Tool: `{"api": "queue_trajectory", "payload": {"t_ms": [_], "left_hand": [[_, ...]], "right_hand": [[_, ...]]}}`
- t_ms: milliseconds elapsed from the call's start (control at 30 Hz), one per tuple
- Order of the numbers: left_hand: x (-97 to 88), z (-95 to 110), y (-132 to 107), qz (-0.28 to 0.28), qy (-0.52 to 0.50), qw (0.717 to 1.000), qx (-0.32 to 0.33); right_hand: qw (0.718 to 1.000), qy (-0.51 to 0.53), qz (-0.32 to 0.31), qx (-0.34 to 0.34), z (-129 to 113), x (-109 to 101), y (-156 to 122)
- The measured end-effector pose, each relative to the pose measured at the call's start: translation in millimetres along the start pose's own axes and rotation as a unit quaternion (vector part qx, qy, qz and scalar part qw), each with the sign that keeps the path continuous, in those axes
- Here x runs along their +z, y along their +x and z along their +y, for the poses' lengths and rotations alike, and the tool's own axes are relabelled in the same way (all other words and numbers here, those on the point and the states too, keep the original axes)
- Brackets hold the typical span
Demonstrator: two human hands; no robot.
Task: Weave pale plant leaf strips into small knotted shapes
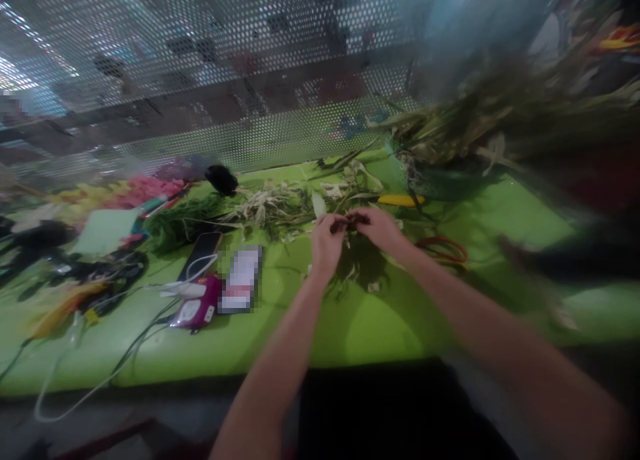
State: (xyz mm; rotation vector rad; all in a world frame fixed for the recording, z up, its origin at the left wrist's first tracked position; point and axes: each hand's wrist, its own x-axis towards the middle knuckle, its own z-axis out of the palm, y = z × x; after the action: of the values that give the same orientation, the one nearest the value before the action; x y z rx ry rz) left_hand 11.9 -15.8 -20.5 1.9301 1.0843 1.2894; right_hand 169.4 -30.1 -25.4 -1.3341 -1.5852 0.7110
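Both my hands meet over the middle of a bright green table [380,327]. My left hand [327,237] and my right hand [377,227] are closed, pinching between them a small dark bundle of stems [350,222]. Green leaves hang down from the bundle [357,263] onto the table. Just behind my hands lies a heap of pale cut stems and leaves [280,210]. The picture is blurred, so finer detail of the bundle cannot be made out.
A phone [201,253], a magenta power bank [197,310] with white cables and a small card lie at left. Pink and yellow flowers [135,192] sit far left. A yellow-handled tool [400,199], orange scissors [445,249] and a big plant bunch [490,127] lie right. A perforated metal screen stands behind.
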Motion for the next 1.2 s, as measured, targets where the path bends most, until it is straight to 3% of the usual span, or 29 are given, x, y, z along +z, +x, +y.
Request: {"api": "queue_trajectory", "payload": {"t_ms": [200,400,733,833,967,1200], "left_hand": [[0.4,-1,-1,-0.008,-0.014,1.0,-0.001],[5.0,-6,1,-0.039,-0.066,0.996,-0.045],[4.9,-10,1,-0.037,-0.084,0.995,-0.045],[4.9,-10,1,-0.04,-0.084,0.995,-0.044],[5.3,-7,0,-0.036,-0.073,0.996,-0.041],[4.9,-10,1,-0.039,-0.036,0.997,-0.054]], "right_hand": [[1.0,0.006,0.01,0.016,-2,-1,-1],[0.998,-0.047,0.046,0.005,-5,-3,-3],[0.999,0.011,0.031,0.022,-4,-4,0],[0.999,-0.027,0.017,0.009,-9,-6,-3],[0.995,-0.092,0.044,-0.004,-17,-7,-6],[0.992,-0.114,0.049,0.013,-20,-8,-7]]}}
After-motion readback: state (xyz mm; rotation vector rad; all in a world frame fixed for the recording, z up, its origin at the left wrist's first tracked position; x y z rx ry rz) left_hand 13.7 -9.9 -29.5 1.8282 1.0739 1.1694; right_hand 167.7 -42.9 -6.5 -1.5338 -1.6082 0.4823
